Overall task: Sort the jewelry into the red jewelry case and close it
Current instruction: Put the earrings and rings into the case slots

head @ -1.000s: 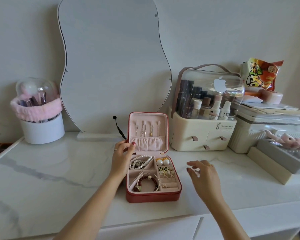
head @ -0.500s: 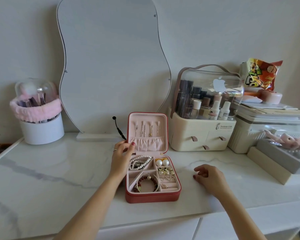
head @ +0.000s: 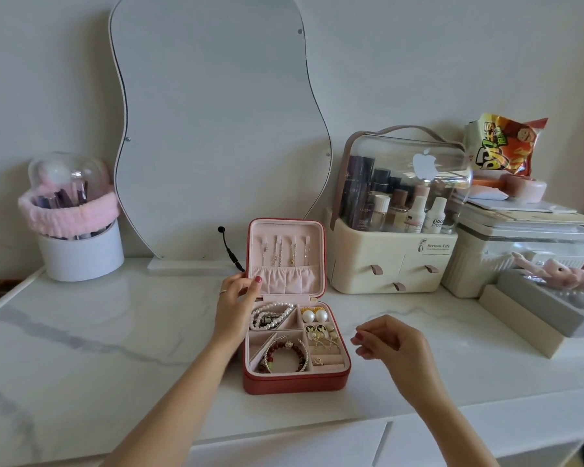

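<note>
The red jewelry case (head: 294, 383) lies open on the white marble top, its pink-lined lid (head: 285, 227) standing upright with chains hanging inside. The tray holds a pearl necklace (head: 270, 315), two pearl earrings (head: 314, 315), beaded bracelets (head: 287, 353), small earrings and a ring (head: 317, 361). My left hand (head: 233, 305) grips the lid's left edge, thumb on the inner rim. My right hand (head: 391, 345) hovers just right of the case, fingertips pinched toward it; anything between them is too small to see.
A wavy mirror (head: 216, 129) leans on the wall behind, with a black cable (head: 230, 247) at its base. A brush holder (head: 81, 251) stands far left. A cosmetics organizer (head: 391, 261), a white bin (head: 520, 251) and a grey box (head: 536, 308) crowd the right side.
My right hand went down to the tabletop with curled fingers, then rose and moved left toward the case, fingertips pinched. My left hand stayed on the lid.
</note>
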